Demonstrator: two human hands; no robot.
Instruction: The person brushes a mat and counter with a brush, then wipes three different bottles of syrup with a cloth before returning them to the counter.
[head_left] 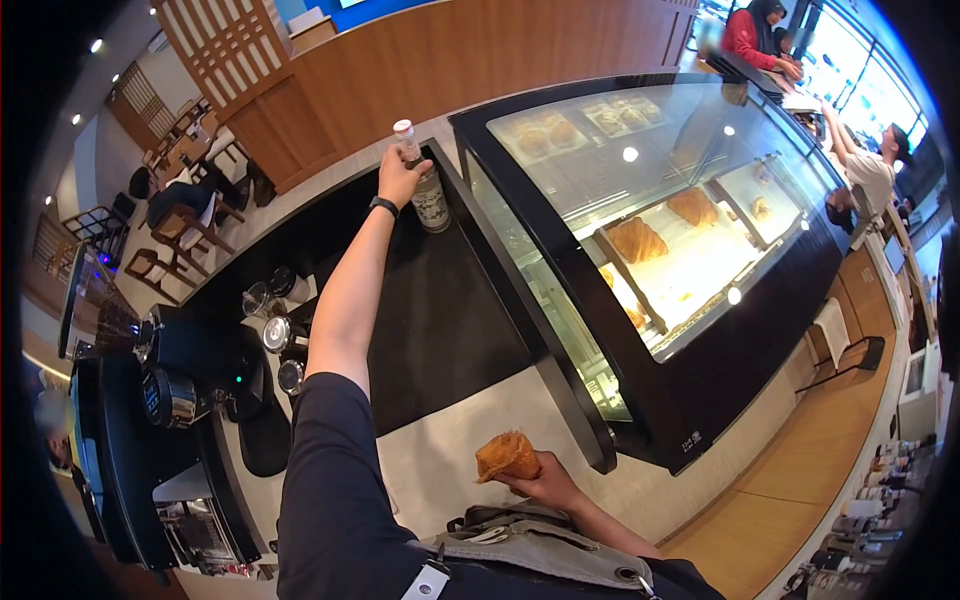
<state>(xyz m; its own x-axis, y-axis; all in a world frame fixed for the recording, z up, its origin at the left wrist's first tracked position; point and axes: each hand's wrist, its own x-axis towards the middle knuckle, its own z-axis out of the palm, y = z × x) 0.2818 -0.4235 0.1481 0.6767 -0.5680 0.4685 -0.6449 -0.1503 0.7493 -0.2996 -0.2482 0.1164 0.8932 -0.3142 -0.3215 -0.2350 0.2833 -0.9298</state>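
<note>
1. Counter (440, 330) surface: a dark mat covers the part beside the glass display case (650, 230), which holds pastries on trays. A coffee machine (190, 370) and small metal jugs stand on the counter's left part.

2. Bottle (425, 185): it stands upright at the far end of the dark mat, just beside the corner of the display case. It has a white cap, a narrow neck and a printed label on the body. Judged rigid and smooth, possibly glass, so breakable and liable to slip; moderately heavy if full, though the fill level cannot be read. The neck gives a secure hold for tilting; the labelled body suits lifting.

3. Pastry (507, 457): golden-brown and flaky, held above the pale counter edge near the person's body. Judged light, soft and crumbly; it crushes under pressure, so a loose hold at the lower edge fits.

4. Left hand (400, 178): arm extended, fingers curled around the bottle's neck below the cap.

5. Right hand (545, 483): fingers pinch the pastry from beneath, partly closed, not squeezing.
</note>
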